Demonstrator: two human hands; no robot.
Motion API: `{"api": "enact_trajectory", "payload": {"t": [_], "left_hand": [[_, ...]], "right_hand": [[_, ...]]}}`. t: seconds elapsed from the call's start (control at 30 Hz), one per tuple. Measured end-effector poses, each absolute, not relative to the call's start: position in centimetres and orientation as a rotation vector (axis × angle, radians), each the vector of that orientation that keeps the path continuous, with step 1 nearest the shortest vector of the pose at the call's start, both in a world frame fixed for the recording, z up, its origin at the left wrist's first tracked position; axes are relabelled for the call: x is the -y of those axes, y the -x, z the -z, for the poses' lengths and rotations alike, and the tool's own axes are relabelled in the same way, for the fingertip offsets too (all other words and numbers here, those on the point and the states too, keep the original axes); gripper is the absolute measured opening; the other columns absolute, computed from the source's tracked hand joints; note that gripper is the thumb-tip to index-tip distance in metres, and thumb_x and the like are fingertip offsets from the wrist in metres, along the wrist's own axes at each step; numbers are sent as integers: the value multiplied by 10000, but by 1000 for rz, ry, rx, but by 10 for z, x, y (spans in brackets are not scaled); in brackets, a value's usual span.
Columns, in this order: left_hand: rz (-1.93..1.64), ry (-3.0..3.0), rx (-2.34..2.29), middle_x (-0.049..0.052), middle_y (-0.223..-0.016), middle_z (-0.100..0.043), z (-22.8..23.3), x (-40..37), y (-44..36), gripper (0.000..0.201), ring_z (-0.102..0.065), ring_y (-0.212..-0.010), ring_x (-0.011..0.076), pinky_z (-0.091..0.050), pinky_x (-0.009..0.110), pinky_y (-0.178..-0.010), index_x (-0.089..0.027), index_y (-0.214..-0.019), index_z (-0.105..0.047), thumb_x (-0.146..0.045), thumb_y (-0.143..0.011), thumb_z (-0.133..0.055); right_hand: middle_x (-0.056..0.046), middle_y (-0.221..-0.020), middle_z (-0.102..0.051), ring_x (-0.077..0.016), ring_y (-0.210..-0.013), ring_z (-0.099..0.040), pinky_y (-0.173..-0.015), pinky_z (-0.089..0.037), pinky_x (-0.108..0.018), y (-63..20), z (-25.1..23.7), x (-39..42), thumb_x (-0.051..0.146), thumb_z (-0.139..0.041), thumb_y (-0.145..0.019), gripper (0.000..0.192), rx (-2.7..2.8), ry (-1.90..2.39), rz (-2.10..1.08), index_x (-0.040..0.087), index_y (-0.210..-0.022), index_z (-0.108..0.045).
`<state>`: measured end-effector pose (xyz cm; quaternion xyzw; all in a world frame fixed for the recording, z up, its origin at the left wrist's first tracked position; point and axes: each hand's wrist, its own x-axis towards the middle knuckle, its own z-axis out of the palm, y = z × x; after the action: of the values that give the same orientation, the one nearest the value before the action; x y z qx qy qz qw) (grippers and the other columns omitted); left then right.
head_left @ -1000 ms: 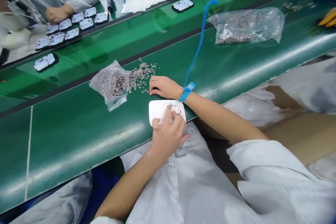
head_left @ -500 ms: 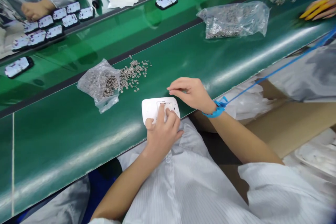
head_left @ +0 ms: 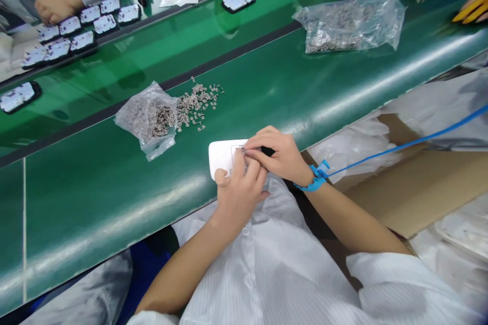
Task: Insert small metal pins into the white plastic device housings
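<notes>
We judge the white housing [head_left: 221, 155] light and stiff; our left hand [head_left: 238, 190] presses it, and our right hand [head_left: 276, 155] pinches a tiny metal part above it.

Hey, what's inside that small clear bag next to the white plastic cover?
The small clear bag holds a heap of tiny gray metal parts, and more of them lie spilled on the green belt beside its mouth. The crumpled plastic blurs what sits deeper inside.

My left hand [head_left: 240, 190] pins white plastic housing [head_left: 221, 157] on green belt [head_left: 95, 188]; right hand [head_left: 276, 155] fingertips pinch tiny metal part at its recess. Loose metal parts [head_left: 196, 104], bag [head_left: 147, 119] beyond my fingers.
</notes>
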<state>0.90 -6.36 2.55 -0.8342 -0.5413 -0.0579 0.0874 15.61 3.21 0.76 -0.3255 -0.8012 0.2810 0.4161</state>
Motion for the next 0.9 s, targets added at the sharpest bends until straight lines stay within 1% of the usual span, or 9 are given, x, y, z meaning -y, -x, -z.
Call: {"api": "enact_trajectory", "payload": {"t": [0.1, 0.2, 0.27, 0.37, 0.43, 0.57, 0.7, 0.8, 0.9], "left_hand": [[169, 2478, 1595, 75, -1277, -635, -25, 66, -10, 359, -449, -1399, 347, -315, 420, -794, -227, -1259, -616, -457, -985, -647], [113, 2399, 1582, 62, -1349, -617, -17, 73, -12, 347, -397, -1451, 344, -340, 407, -770, -220, -1285, -631, -432, -1016, -577], [89, 2351, 1593, 78, -1428, -583, -10, 78, -15, 374, -347, -1490, 331, -353, 404, -762, -202, -1324, -627, -415, -1030, -540], [110, 2320, 1600, 106, -1480, -556, 0, 84, -18, 416, -372, -1477, 295, -361, 412, -777, -183, -1367, -614, -417, -1032, -537], [147, 2302, 1593, 112, -1461, -578, 3, 84, -20, 436, -411, -1448, 281, -351, 414, -779, -162, -1367, -617, -430, -1031, -542], [204, 2289, 1566, 115, -1421, -616, 5, 83, -20, 422, -458, -1413, 278, -331, 409, -796, -132, -1334, -638, -414, -1033, -548], [228, 2339, 1607, 130, -1441, -604, 7, 84, -19, 431, -447, -1430, 312, -330, 419, -847, -152, -1368, -618, -403, -1021, -574], [248, 2360, 1609, 123, -1439, -607, 10, 84, -19, 420, -438, -1435, 313, -336, 413, -821, -162, -1353, -629, -407, -1016, -575], [250, 2378, 1590, 119, -1421, -619, 9, 84, -17, 433, -429, -1435, 315, -341, 407, -787, -156, -1304, -657, -458, -1001, -587]], "right_hand": [[-16, -965, -801, -217, -904, -671, -822, -585, -410, -157, -6, -26, 174, -624, -959, 178, 2011, 779, -680, 260, -995, -776], [-20, -1013, -803, -213, -922, -672, -813, -600, -400, -157, -4, -23, 153, -611, -967, 209, 2034, 751, -675, 255, -1051, -774], [-24, -1059, -801, -217, -953, -680, -832, -611, -407, -157, -2, -22, 138, -595, -970, 237, 2077, 716, -685, 253, -1080, -771], [-24, -1106, -795, -233, -980, -692, -859, -612, -445, -155, 1, -21, 116, -571, -962, 279, 2124, 693, -633, 263, -1093, -769], [-26, -1114, -795, -244, -984, -704, -856, -608, -461, -155, 3, -21, 119, -568, -960, 280, 2143, 703, -567, 267, -1087, -769], [-35, -1106, -797, -248, -997, -730, -842, -605, -449, -155, 1, -19, 120, -549, -971, 272, 2189, 688, -488, 251, -1083, -759], [-32, -1123, -794, -247, -1031, -741, -868, -596, -447, -155, -2, -18, 122, -532, -976, 289, 2231, 714, -488, 266, -1077, -762], [-35, -1118, -795, -246, -1036, -741, -878, -589, -445, -156, -3, -17, 120, -525, -973, 297, 2263, 734, -484, 267, -1081, -759], [-44, -1092, -795, -244, -1013, -738, -857, -587, -428, -155, -7, -19, 103, -513, -970, 297, 2325, 739, -448, 245, -1077, -750]]}}
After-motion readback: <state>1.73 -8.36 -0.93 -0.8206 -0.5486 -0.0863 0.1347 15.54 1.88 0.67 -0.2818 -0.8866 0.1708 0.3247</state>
